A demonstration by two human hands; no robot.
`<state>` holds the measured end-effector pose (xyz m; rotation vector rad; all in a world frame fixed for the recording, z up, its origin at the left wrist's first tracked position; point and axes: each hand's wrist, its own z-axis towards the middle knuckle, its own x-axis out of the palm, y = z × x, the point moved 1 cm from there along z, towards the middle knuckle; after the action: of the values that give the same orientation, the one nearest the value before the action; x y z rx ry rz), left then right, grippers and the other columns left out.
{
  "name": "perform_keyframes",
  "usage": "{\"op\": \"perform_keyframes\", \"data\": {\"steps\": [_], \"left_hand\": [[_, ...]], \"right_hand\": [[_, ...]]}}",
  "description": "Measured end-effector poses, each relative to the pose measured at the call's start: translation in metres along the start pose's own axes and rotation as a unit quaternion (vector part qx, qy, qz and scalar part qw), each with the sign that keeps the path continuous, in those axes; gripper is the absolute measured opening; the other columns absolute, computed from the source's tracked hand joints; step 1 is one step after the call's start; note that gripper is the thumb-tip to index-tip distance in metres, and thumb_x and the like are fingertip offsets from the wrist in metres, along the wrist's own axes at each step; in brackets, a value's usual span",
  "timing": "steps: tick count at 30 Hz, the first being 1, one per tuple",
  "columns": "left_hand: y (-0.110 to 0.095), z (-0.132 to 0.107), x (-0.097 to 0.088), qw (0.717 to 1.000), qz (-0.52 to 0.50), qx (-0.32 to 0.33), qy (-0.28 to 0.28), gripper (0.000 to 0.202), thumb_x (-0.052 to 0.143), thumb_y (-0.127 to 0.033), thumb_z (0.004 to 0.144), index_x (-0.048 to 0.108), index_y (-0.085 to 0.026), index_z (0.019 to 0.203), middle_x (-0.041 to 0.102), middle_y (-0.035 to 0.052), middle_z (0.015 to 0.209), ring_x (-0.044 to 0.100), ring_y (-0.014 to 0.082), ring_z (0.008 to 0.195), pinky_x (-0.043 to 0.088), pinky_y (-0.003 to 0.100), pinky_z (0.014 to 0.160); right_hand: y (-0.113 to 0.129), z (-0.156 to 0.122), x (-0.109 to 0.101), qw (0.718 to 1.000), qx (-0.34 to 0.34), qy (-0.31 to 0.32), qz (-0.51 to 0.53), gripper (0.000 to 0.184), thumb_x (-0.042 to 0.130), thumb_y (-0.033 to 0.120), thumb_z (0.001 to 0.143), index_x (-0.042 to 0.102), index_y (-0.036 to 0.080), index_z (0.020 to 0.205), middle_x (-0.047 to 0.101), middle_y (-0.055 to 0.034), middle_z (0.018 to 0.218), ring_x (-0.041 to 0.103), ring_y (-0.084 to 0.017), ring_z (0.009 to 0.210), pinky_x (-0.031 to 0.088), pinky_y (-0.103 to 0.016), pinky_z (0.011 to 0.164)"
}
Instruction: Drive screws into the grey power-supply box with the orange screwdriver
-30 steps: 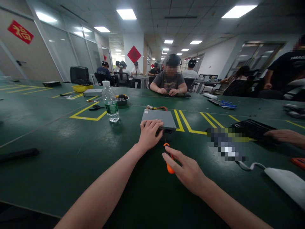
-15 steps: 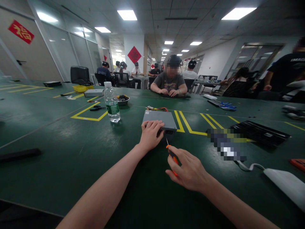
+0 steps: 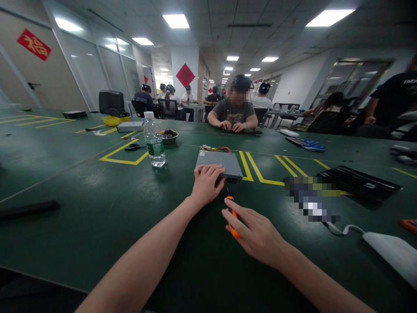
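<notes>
A grey metal box (image 3: 220,162) with coloured wires at its far end lies on the green table (image 3: 97,204). My left hand (image 3: 206,184) rests on the box's near left corner, fingers curled over its edge. Just in front of the box, my right hand (image 3: 254,234) is closed around an orange-handled screwdriver (image 3: 232,214). The screwdriver's thin shaft points toward the near face of the box.
A water bottle (image 3: 154,140) stands left of the box, with scissors (image 3: 134,148) and a bowl (image 3: 169,136) behind it. A black keyboard (image 3: 361,184) and a white device with cable (image 3: 387,250) lie to the right. A person (image 3: 235,108) sits across the table.
My right hand lifted the screwdriver slightly, then lowered it again with its tip near the box. My left hand stayed on the box. Another person's hand at the right edge withdrew.
</notes>
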<state>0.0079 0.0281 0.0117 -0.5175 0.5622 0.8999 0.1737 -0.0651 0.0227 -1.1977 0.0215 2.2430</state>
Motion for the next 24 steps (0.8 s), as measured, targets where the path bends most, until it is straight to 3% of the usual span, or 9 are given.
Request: {"op": "perform_keyframes", "data": {"steps": [4,9,13,17,22,24], "left_hand": [[0.0,0.0,0.0,1.0,0.002,-0.002,0.0,0.022,0.051,-0.026,0.083,0.055,-0.028,0.105,0.059,-0.0016,0.118,0.048,0.0175,0.112,0.022,0.04,0.1],[-0.001,0.0,-0.001,1.0,-0.005,-0.006,0.003,0.023,0.05,-0.025,0.083,0.054,-0.028,0.106,0.06,-0.0015,0.117,0.048,0.0175,0.112,0.022,0.04,0.1],[-0.001,0.0,-0.002,1.0,-0.003,-0.008,0.008,0.023,0.049,-0.026,0.084,0.054,-0.027,0.106,0.059,-0.0006,0.118,0.048,0.0179,0.113,0.022,0.04,0.099],[-0.002,0.0,-0.001,1.0,-0.002,-0.007,0.009,0.023,0.049,-0.026,0.084,0.054,-0.028,0.106,0.059,-0.0014,0.119,0.047,0.0175,0.114,0.022,0.04,0.1],[-0.001,0.0,0.0,1.0,-0.002,-0.008,0.009,0.023,0.05,-0.027,0.084,0.054,-0.027,0.106,0.059,-0.0015,0.119,0.047,0.0173,0.113,0.021,0.04,0.099],[-0.001,0.0,-0.001,1.0,-0.003,-0.007,0.007,0.022,0.049,-0.027,0.084,0.054,-0.027,0.106,0.059,-0.0018,0.119,0.047,0.0171,0.113,0.021,0.04,0.1]], "right_hand": [[-0.008,0.008,0.002,0.991,-0.074,-0.06,-0.094,0.018,0.056,0.021,0.083,0.055,0.014,0.1,0.064,-0.0174,0.099,0.062,-0.015,0.071,0.051,-0.03,0.067],[-0.014,0.015,0.002,0.987,-0.097,-0.083,-0.098,0.008,0.059,0.022,0.081,0.057,0.015,0.084,0.065,-0.0136,0.085,0.061,-0.014,0.066,0.05,-0.025,0.061],[-0.012,0.0,0.006,0.993,-0.074,-0.038,-0.087,0.007,0.051,0.017,0.085,0.056,0.015,0.089,0.063,-0.0154,0.093,0.063,-0.016,0.074,0.052,-0.026,0.066],[-0.015,-0.012,0.01,0.99,-0.069,-0.017,-0.123,0.024,0.037,0.003,0.084,0.057,0.014,0.094,0.063,-0.013,0.095,0.063,-0.016,0.081,0.052,-0.025,0.07],[-0.018,0.002,0.006,0.99,-0.011,-0.085,-0.113,0.006,0.053,0.015,0.084,0.057,0.015,0.079,0.063,-0.0052,0.078,0.06,-0.012,0.067,0.048,-0.022,0.062],[-0.017,0.008,0.006,0.989,0.007,-0.092,-0.113,0.008,0.057,0.019,0.082,0.056,0.016,0.074,0.06,-0.0015,0.067,0.055,-0.01,0.057,0.043,-0.022,0.055]]}}
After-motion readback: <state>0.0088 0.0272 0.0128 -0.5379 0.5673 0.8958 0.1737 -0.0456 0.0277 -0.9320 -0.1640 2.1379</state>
